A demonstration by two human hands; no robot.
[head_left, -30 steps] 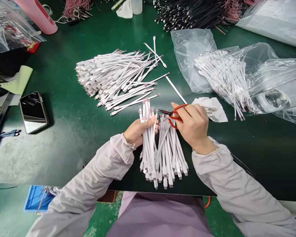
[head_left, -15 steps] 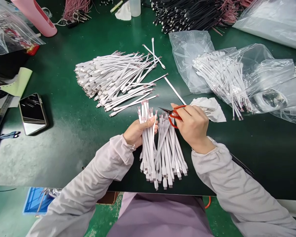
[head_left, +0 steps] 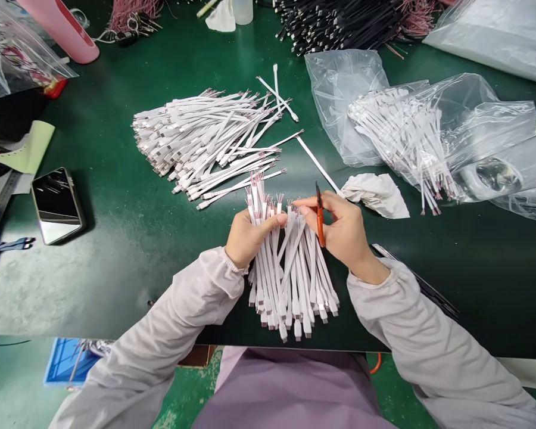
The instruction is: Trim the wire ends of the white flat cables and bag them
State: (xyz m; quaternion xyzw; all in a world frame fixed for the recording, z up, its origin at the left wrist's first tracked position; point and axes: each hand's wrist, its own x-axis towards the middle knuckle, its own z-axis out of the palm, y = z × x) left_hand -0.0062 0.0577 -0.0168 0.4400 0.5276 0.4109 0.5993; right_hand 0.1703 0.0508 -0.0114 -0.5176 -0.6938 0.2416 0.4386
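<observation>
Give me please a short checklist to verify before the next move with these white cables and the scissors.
1. Left hand on the bundle of flat white cables: ok, its fingers wrap the upper part of the bundle.
2. Right hand on the red-handled scissors: ok, the grip holds them with the blades pointing up.
3. Scissor blades: cannot tell if open or shut, they show nearly edge-on.
4. Pink wire tips: ok, they stand free above the left hand.
5. Crumpled white sheet: ok, it lies apart from the right hand.
</observation>
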